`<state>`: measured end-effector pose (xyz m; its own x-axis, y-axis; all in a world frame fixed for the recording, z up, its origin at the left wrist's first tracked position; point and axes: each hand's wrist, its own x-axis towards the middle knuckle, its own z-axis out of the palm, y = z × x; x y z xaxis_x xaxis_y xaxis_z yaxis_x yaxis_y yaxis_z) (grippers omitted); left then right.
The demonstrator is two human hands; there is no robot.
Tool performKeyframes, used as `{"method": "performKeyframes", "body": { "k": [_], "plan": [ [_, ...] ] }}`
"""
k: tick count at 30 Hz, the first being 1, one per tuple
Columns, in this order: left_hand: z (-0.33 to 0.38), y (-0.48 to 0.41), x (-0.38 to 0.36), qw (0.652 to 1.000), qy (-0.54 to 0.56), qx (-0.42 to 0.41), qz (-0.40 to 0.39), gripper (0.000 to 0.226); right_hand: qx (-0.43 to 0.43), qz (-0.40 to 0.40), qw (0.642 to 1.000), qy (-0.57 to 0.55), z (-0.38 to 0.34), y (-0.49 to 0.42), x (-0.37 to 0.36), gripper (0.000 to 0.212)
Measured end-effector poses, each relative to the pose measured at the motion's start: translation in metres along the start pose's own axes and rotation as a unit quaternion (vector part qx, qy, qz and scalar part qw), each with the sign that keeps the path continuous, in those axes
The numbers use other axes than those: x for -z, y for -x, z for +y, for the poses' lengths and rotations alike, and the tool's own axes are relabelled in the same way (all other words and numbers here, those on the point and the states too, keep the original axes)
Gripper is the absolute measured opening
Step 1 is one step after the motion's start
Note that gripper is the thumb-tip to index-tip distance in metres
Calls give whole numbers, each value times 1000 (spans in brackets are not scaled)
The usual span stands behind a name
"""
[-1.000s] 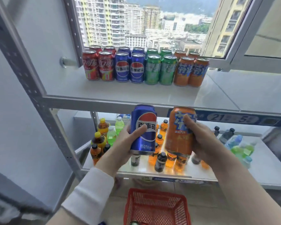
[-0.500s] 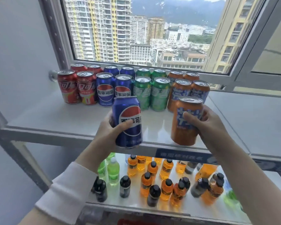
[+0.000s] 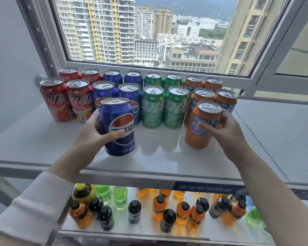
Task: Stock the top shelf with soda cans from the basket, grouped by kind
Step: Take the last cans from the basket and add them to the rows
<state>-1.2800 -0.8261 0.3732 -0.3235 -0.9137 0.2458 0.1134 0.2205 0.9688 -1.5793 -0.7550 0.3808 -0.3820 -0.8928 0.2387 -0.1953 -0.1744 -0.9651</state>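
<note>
The left hand (image 3: 91, 134) is gripping a blue Pepsi can (image 3: 116, 126) upright over the top shelf (image 3: 34, 139), in front of the blue cans (image 3: 130, 98). The right hand (image 3: 226, 132) is clasping an orange can (image 3: 202, 126) standing before the orange cans (image 3: 225, 100). Red cans (image 3: 66, 100) and green cans (image 3: 165, 107) are lining the same rows. Bottles (image 3: 167, 210) are crowding the lower shelf (image 3: 146, 228).
</note>
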Motion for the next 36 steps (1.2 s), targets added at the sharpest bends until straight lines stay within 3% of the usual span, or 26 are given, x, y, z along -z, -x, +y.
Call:
{"method": "performKeyframes", "body": {
  "k": [5,9,16,26,33,36],
  "plan": [
    [-2,-13,11,1000,0,-3,-5,95,20,20,999,36,3,-3,1,66],
    [-2,-20,14,1000,-16,-12,-22,92,37,47,996,61,3,-1,5,61],
    [-9,-31,19,994,-104,-27,-30,80,44,61,992,105,0,4,2,63],
    [-16,-35,22,991,-98,7,-88,96,33,73,987,141,3,13,0,73],
    [-24,-9,3,971,-237,6,22,119,21,93,985,144,2,17,-3,69],
    [-28,-6,-13,949,-304,-31,75,109,24,104,984,143,1,18,-4,68]
  ]
}}
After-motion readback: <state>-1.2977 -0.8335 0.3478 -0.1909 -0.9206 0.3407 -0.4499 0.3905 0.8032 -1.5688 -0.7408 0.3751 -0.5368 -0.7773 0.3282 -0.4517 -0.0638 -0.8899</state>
